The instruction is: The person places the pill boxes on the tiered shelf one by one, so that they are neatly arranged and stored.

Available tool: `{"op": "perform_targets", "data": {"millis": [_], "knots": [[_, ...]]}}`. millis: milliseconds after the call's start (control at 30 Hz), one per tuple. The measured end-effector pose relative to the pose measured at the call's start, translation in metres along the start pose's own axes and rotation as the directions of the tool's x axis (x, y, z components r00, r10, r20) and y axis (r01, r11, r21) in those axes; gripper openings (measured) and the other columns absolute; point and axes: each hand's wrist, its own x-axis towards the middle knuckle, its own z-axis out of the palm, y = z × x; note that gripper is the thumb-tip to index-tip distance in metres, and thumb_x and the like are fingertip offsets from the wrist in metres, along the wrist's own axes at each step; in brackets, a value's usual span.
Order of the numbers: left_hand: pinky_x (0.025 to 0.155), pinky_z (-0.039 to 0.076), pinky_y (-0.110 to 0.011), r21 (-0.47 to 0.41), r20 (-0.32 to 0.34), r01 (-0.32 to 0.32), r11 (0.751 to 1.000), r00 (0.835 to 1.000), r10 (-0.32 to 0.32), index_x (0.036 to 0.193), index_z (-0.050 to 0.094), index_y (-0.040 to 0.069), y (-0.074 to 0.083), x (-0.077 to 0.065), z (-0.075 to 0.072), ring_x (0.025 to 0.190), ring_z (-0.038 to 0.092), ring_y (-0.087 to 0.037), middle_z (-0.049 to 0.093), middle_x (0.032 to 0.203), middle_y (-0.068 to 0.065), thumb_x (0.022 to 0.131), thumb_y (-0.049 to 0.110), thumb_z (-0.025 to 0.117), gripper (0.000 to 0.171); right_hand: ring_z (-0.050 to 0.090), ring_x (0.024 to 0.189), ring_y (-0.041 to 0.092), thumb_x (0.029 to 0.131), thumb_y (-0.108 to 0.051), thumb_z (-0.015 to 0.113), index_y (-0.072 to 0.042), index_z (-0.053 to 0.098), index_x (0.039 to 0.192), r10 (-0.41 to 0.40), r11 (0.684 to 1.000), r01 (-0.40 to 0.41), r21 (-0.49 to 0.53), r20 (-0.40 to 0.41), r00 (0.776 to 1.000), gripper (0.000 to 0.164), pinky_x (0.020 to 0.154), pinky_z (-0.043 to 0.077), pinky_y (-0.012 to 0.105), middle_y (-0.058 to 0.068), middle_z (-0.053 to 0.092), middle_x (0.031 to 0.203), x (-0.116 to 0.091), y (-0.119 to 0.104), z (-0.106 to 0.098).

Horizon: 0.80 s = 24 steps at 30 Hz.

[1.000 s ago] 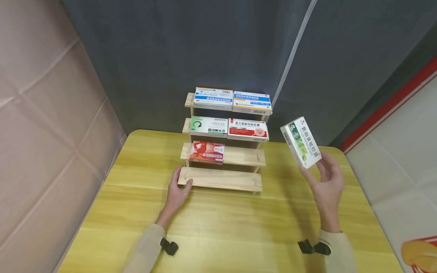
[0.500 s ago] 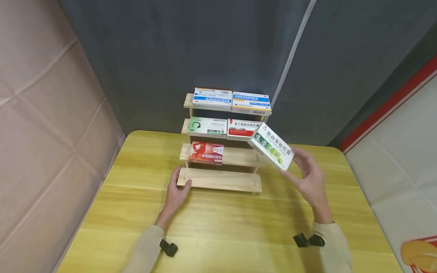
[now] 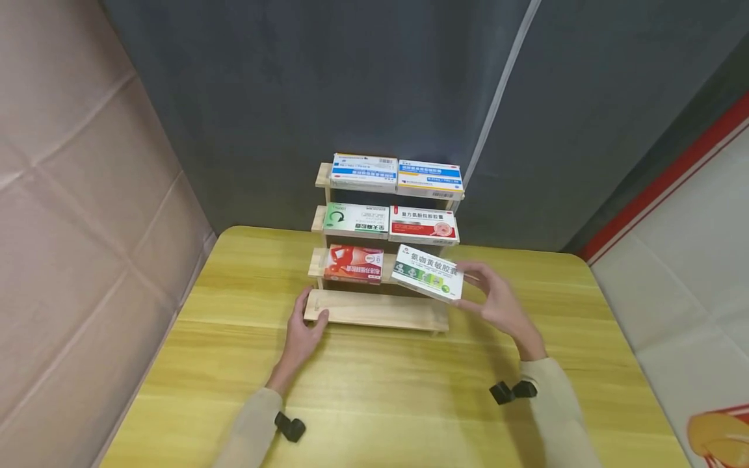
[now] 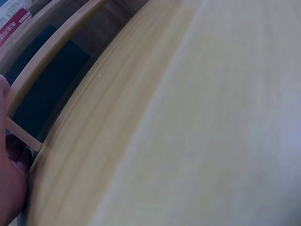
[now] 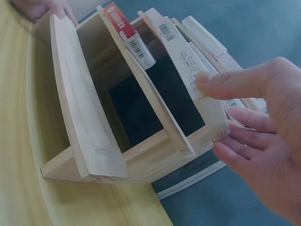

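A white and green medicine box (image 3: 427,273) is held at its right end by my right hand (image 3: 497,302), thumb on the near side and fingers on the far side. It slants over the right part of the second-lowest tier of a wooden stepped rack (image 3: 377,310); whether it touches that tier I cannot tell. To its left on the same tier lies a red medicine box (image 3: 354,263). My left hand (image 3: 303,331) grips the left end of the lowest tier, its thumb on the front edge. In the left wrist view, only part of the left hand (image 4: 10,188) shows.
Higher up, one tier bears a green-and-white box (image 3: 357,220) and a red-and-white box (image 3: 424,224). On the top tier are two blue-and-white boxes (image 3: 364,172), side by side. Behind the wooden table (image 3: 374,396) hangs a dark curtain (image 3: 292,84); pale walls flank both sides.
My right hand has carried the white and green box leftward, from right of the rack to over the second-lowest tier, turning it flatter and nearer level. The left hand has stayed in place.
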Motion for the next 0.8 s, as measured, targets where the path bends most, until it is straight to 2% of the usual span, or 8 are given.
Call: {"op": "perform_targets", "data": {"millis": [167, 367, 600, 800], "knots": [[0.124, 0.03, -0.05, 0.007, 0.003, 0.001, 1.0, 1.0, -0.001, 0.157, 0.026, 0.0, -0.001, 0.001, 0.001, 0.146, 0.037, -0.04, 0.035, 0.159, -0.025, 0.098, 0.004, 0.062, 0.07, 0.05, 0.134, 0.044, 0.073, 0.013, 0.082, 0.009, 0.051, 0.134, 0.013, 1.0, -0.012, -0.019, 0.041, 0.999, 0.068, 0.114, 0.043, 0.042, 0.026, 0.053, 0.142, 0.008, 0.004, 0.002], [0.123, 0.032, -0.048, 0.006, 0.009, 0.014, 1.0, 1.0, -0.014, 0.157, 0.026, 0.0, -0.001, 0.001, 0.001, 0.144, 0.04, -0.039, 0.038, 0.158, -0.024, 0.098, 0.005, 0.062, 0.069, 0.049, 0.137, 0.043, 0.075, 0.013, 0.08, 0.01, 0.047, 0.139, 0.049, 0.999, -0.047, -0.02, 0.086, 0.995, 0.073, 0.114, 0.042, 0.045, 0.025, 0.052, 0.145, 0.017, 0.007, 0.002], [0.124, 0.031, -0.049, 0.037, -0.012, -0.015, 0.999, 1.0, 0.016, 0.158, 0.027, 0.008, -0.036, 0.009, 0.0, 0.146, 0.039, -0.036, 0.036, 0.161, -0.019, 0.098, 0.009, 0.064, 0.071, 0.047, 0.139, 0.042, 0.077, 0.011, 0.08, 0.005, 0.046, 0.142, 0.079, 0.997, -0.08, 0.008, 0.111, 0.991, 0.074, 0.113, 0.045, 0.046, 0.024, 0.048, 0.15, 0.024, 0.014, 0.003], [0.123, 0.031, -0.053, 0.028, -0.025, -0.051, 0.998, 0.998, 0.052, 0.157, 0.029, 0.007, -0.034, 0.007, 0.0, 0.145, 0.04, -0.038, 0.038, 0.159, -0.02, 0.097, 0.01, 0.065, 0.07, 0.044, 0.142, 0.043, 0.077, 0.013, 0.079, 0.005, 0.046, 0.142, 0.076, 0.996, -0.08, 0.036, 0.089, 0.993, 0.073, 0.114, 0.044, 0.046, 0.024, 0.046, 0.152, 0.027, 0.016, 0.006]]}}
